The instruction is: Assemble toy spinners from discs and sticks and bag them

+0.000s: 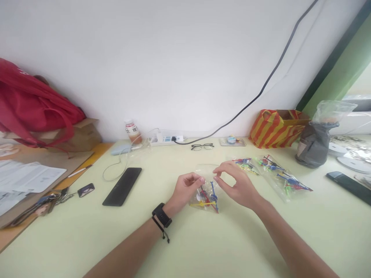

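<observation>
A small clear plastic bag (204, 207) with red, blue, yellow and white plastic pieces inside hangs between my hands, just over the table. My left hand (188, 190) is closed, with thumb and forefinger pinching the bag near its upper left edge. A black watch and a cord bracelet circle the left wrist. At the bag's upper right edge my right hand (238, 184) curls thumb and forefinger together in a loose pinch; its grip on the thin film is hard to make out. Other clear bags of coloured pieces (294, 181) lie to the right of that hand.
A black phone (122, 187) lies left, a dark phone (349, 187) far right. Along the wall stand a bottle (132, 132), a power strip (166, 140), glasses (202, 146), a small tray (232, 142), a striped bag (276, 129) and a grey bag (314, 144).
</observation>
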### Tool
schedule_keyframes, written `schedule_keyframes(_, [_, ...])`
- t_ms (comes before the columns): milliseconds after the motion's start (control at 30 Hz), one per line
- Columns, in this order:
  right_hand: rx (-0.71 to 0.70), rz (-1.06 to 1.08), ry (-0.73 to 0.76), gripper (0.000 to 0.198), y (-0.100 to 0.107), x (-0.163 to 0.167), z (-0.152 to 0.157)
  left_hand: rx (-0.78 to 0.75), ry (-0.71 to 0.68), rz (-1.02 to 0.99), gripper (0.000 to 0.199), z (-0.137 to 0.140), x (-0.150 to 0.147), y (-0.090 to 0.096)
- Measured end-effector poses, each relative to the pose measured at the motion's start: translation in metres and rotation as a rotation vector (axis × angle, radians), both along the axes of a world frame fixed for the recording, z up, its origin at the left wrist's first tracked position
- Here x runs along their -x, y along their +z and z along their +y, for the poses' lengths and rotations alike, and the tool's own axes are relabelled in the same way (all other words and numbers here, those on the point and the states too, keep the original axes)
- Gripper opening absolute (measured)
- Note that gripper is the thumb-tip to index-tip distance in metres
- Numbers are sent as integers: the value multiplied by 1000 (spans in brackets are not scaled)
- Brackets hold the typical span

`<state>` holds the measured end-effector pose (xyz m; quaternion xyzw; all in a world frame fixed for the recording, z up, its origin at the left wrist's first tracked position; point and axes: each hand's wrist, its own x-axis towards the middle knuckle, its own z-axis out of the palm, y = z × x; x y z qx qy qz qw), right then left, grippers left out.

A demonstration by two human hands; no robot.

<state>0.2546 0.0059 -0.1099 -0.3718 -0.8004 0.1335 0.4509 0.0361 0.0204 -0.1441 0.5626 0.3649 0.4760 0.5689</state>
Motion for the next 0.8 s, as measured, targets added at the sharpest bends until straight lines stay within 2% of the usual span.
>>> schedule_keyframes(133, [-63, 106, -101, 7, 3, -4, 5, 3, 42, 10, 33, 3, 1, 0])
schedule_keyframes(200, [-14, 239, -180, 14, 0, -6, 9, 16, 80, 10, 31, 4, 1, -2])
schedule_keyframes(233, [56, 315, -185, 22, -3, -6, 11, 21, 101, 5, 30, 5, 2, -3])
schedule_keyframes(300, [276, 421, -90, 34, -10, -4, 14, 22, 139, -9, 29, 7, 2, -6])
schedule_keyframes(367, [509, 441, 75, 32, -16, 0, 15, 13, 165, -17, 29, 8, 3, -8])
schedule_keyframes(433, [634, 446, 164, 27, -19, 6, 13, -3, 156, -14, 27, 8, 5, -8])
schedule_keyframes(500, [660, 484, 175, 25, -19, 13, 10, -15, 96, -26, 27, 6, 6, -4])
schedule_keyframes(633, [622, 527, 151, 23, -16, 23, 3, -1, -83, 8, 30, -1, 7, 8])
schedule_keyframes(800, [575, 466, 126, 21, -13, 27, -2, 14, -88, 101, 16, -4, 4, 12])
